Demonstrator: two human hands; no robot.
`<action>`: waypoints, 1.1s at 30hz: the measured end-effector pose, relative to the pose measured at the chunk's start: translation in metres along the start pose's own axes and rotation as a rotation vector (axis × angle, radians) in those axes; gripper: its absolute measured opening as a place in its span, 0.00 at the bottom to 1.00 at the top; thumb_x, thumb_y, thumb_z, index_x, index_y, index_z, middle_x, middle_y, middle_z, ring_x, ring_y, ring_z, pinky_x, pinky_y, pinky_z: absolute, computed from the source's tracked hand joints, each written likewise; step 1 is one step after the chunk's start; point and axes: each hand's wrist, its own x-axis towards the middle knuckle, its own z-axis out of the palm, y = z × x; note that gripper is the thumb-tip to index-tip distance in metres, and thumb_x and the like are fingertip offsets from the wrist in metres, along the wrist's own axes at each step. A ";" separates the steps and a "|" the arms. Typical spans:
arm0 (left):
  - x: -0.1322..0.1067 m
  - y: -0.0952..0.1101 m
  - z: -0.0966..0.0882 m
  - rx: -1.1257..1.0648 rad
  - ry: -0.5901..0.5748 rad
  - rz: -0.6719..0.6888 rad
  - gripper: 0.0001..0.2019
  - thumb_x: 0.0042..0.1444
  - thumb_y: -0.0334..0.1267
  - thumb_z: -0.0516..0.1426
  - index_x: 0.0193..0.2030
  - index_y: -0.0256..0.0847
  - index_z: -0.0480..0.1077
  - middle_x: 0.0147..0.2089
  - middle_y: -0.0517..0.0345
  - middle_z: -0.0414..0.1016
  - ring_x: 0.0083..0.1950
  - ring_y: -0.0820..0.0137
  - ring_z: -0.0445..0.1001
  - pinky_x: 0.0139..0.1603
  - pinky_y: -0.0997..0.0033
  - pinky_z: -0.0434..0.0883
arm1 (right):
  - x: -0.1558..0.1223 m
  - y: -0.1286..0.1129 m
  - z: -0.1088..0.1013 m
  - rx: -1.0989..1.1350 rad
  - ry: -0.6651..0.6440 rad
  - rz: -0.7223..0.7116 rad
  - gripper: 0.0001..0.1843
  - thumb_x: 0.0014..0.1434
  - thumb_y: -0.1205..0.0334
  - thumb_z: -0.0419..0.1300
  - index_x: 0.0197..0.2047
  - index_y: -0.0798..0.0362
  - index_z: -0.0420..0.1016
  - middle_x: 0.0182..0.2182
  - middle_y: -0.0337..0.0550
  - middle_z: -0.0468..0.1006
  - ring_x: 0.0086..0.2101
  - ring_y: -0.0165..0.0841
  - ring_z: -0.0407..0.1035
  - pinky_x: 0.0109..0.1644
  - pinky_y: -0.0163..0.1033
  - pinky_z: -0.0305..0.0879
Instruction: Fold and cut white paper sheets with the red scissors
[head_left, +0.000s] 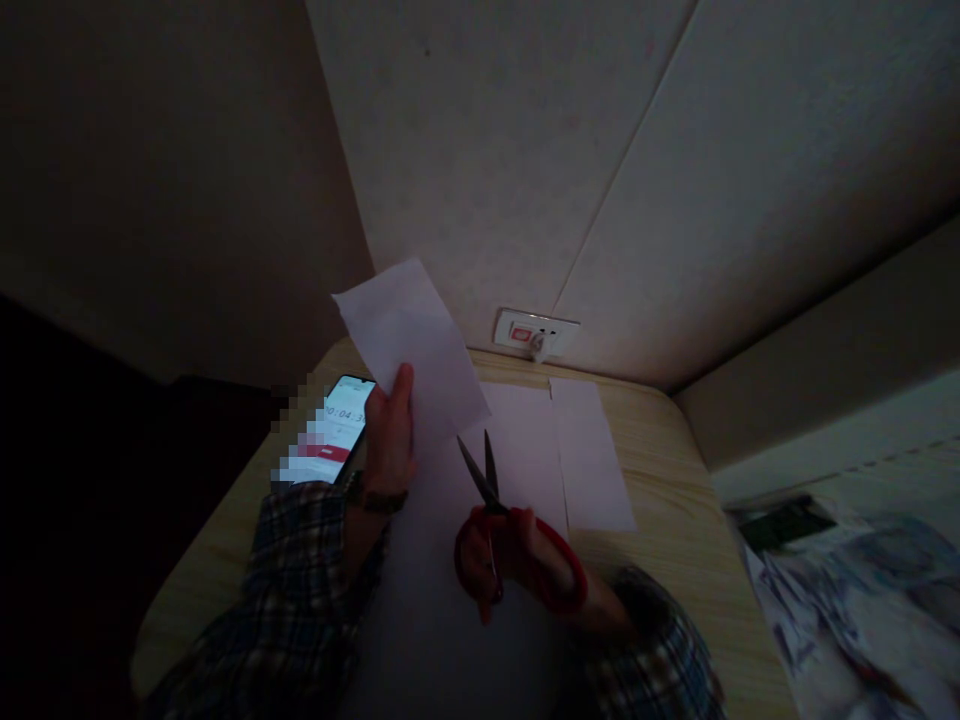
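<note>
A sheet of white paper is raised in my left hand, the thumb lying across its face. In my right hand I grip red-handled scissors, their blades spread apart and pointing away from me. The blade tips are just below the raised sheet's lower right corner; I cannot tell whether they touch it. Beneath both hands lies more white paper on the table. To its right rests a separate paper piece, a narrow gap between them.
A lit phone showing a running timer lies on the wooden table, left of my left wrist. A wall socket with a plug stands behind the table. Crumpled patterned fabric or plastic lies at the lower right.
</note>
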 end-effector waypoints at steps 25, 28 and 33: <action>0.000 -0.004 -0.004 0.235 0.057 0.266 0.17 0.51 0.46 0.57 0.43 0.36 0.70 0.45 0.49 0.76 0.45 0.65 0.74 0.45 0.68 0.70 | 0.007 -0.016 0.003 0.179 0.083 -0.117 0.32 0.53 0.31 0.42 0.29 0.56 0.62 0.21 0.39 0.61 0.21 0.28 0.56 0.22 0.34 0.60; -0.003 -0.004 -0.005 0.293 0.044 0.310 0.18 0.50 0.48 0.57 0.42 0.36 0.71 0.43 0.49 0.77 0.44 0.65 0.74 0.43 0.69 0.70 | 0.007 -0.014 0.001 0.175 0.110 -0.125 0.32 0.54 0.32 0.42 0.30 0.56 0.63 0.21 0.39 0.61 0.21 0.28 0.56 0.23 0.34 0.60; -0.007 -0.004 -0.005 0.349 0.005 0.332 0.20 0.51 0.50 0.56 0.41 0.34 0.71 0.40 0.49 0.77 0.41 0.65 0.75 0.39 0.70 0.71 | 0.008 -0.015 0.001 0.195 0.122 -0.162 0.31 0.54 0.33 0.44 0.30 0.55 0.63 0.21 0.38 0.60 0.22 0.28 0.56 0.23 0.34 0.60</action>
